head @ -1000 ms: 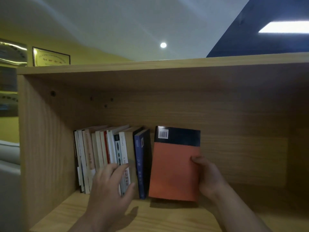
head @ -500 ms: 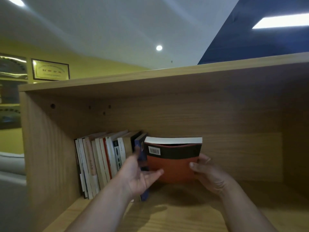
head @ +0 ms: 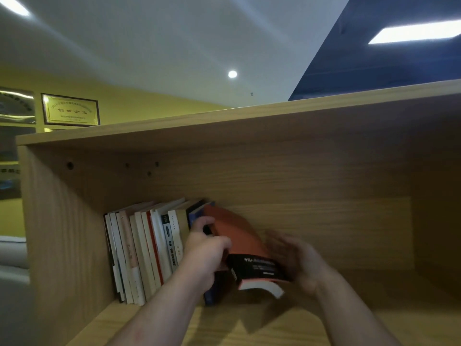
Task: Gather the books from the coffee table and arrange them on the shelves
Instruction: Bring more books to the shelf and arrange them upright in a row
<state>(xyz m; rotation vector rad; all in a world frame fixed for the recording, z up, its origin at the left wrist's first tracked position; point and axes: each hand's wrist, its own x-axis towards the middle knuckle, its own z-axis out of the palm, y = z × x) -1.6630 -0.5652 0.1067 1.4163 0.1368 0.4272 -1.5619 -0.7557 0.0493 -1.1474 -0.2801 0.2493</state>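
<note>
Shelf (head: 349, 325): left hand (head: 207, 250) grips book (head: 239, 236) (tilted).

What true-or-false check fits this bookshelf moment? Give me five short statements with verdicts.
1. The orange book stands upright in the row. False: it is tilted, with its top leaning toward the row of books.
2. The left hand curls its fingers round the orange book's left edge. True.
3. The row of books stands at the left end of the shelf. True.
4. The right hand rests on top of the bookcase. False: it is at the orange book's lower right end, and is blurred.
5. A framed plaque hangs on the yellow wall. True.
</note>
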